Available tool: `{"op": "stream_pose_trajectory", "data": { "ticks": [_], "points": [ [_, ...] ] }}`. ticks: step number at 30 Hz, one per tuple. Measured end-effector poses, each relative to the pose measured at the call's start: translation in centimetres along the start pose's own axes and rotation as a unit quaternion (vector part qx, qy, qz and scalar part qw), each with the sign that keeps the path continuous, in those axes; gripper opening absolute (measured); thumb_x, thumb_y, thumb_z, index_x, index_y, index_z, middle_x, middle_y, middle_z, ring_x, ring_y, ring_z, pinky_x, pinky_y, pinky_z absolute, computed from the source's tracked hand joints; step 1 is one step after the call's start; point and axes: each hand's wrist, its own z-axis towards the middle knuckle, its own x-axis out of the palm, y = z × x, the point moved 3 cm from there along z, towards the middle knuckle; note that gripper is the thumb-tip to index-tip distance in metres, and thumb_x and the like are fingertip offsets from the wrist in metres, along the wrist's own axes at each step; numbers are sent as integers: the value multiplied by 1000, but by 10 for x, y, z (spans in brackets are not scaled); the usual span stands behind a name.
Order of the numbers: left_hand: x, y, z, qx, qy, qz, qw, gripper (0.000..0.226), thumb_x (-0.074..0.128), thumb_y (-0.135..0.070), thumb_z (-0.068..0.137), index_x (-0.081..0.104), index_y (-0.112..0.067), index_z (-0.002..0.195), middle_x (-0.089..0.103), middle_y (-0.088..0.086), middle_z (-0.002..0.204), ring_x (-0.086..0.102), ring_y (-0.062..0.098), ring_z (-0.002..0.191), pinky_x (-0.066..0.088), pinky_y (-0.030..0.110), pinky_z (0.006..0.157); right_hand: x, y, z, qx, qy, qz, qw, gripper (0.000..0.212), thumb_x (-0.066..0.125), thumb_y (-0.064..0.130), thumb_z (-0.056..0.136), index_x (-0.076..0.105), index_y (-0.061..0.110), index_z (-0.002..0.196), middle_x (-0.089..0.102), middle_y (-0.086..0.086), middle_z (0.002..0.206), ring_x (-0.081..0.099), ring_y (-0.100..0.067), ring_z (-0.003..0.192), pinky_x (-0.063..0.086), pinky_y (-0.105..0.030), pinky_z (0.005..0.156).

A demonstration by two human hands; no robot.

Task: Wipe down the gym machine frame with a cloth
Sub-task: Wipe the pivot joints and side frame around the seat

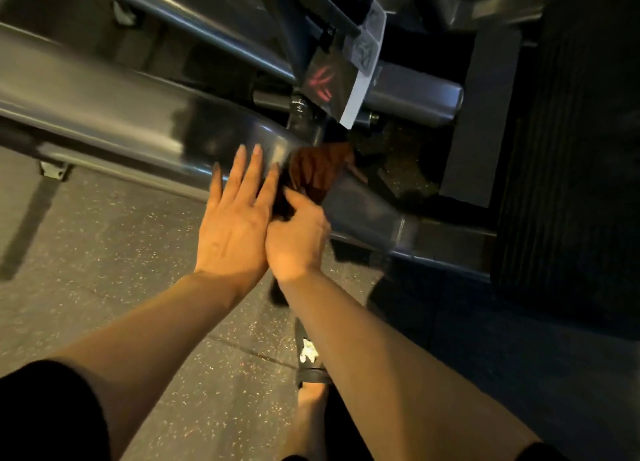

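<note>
The cloth (317,173), dark brown and bunched, lies against the sloping grey tube of the machine frame (114,104), near where that tube bends down toward its base plate. The right hand (298,235) grips the cloth's near end, fingers curled round the fabric, and presses it to the metal. The left hand (235,221) lies just beside it, touching along the thumb side, fingers straight and spread flat with the fingertips on the tube. The tube is smooth and glossy, with pale streaks of reflected light along its upper left stretch, which runs bare up and left of the hands. To the right the tube ends at a weld and a dark ribbed mat (568,156). Above the cloth a tilted label plate (329,83) with red markings hangs close. Below the frame lies speckled rubber floor (114,253), and a sandalled foot (310,360) shows between the forearms.
</note>
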Motion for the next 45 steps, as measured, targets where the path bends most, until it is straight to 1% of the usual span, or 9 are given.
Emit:
{"op": "stream_pose_trajectory", "data": {
  "ticks": [4, 9, 10, 13, 18, 28, 32, 38, 45],
  "points": [
    [28, -30, -10, 92, 145, 55, 984, 73, 45, -27, 93, 7, -12, 154, -7, 11, 162, -20, 23, 146, -24, 42, 112, -45, -45, 21, 3, -23, -124, 992, 38, 56, 1, 90, 65, 12, 125, 68, -9, 121, 61, -21, 115, 38, -12, 92],
    [72, -88, -5, 190, 207, 96, 955, 70, 41, -27, 95, 8, -12, 154, -5, 9, 163, -15, 25, 148, -15, 45, 115, -138, -127, 46, 55, -66, -260, 962, 30, 55, 6, 95, 59, 11, 124, 57, -4, 132, 58, -13, 113, 44, -13, 96],
    [83, -99, -4, 210, 212, 98, 949, 69, 43, -27, 95, 11, -11, 154, -2, 9, 163, -13, 25, 149, -13, 45, 116, -156, -140, 51, 24, -75, -318, 945, 31, 55, 5, 94, 59, 9, 124, 53, -5, 137, 56, -14, 116, 42, -11, 98],
    [110, -126, 6, 257, 231, 126, 930, 68, 47, -30, 93, 19, -10, 153, 3, 11, 163, -9, 26, 149, -11, 47, 117, -207, -178, 70, -39, -49, -501, 863, 38, 56, -1, 91, 58, 7, 129, 37, -9, 153, 31, -28, 142, 35, -39, 113],
    [142, -145, 29, 270, 260, 189, 908, 65, 45, -32, 94, 24, -11, 152, 1, 12, 163, -11, 28, 149, -12, 56, 116, -268, -213, 84, -48, 87, -683, 723, 66, 55, -6, 86, 38, 14, 147, 12, -3, 163, 7, -33, 149, 47, -55, 99],
    [167, -130, 46, 310, 268, 280, 868, 95, 46, -54, 92, -8, -5, 152, -19, 14, 160, -19, 30, 147, -17, 52, 114, -188, -223, 114, -116, 146, -667, 722, 73, 58, 0, 90, 23, 12, 154, 11, -10, 162, 12, -39, 148, 40, -51, 108],
    [169, -128, 48, 308, 267, 270, 872, 87, 44, -43, 96, -9, -6, 153, -21, 13, 159, -20, 28, 147, -15, 50, 117, -236, -222, 98, -179, 166, -743, 624, 63, 67, -1, 81, 49, 7, 141, 25, -10, 159, 21, -40, 145, 43, -51, 103],
    [166, -129, 47, 286, 277, 230, 888, 80, 37, -42, 95, -4, -6, 154, -16, 11, 161, -18, 24, 148, -20, 48, 113, -295, -218, 59, -112, 303, -848, 421, 54, 48, 13, 98, 32, 10, 149, -9, -14, 162, -20, -40, 145, -2, -47, 120],
    [170, -129, 44, 294, 268, 231, 888, 79, 36, -42, 96, -5, -5, 153, -16, 13, 160, -19, 27, 147, -17, 51, 116, -224, -221, 88, -149, 281, -793, 519, 50, 56, 12, 94, 43, 11, 143, 0, -6, 163, -12, -33, 149, 6, -44, 120]
  ]
}}
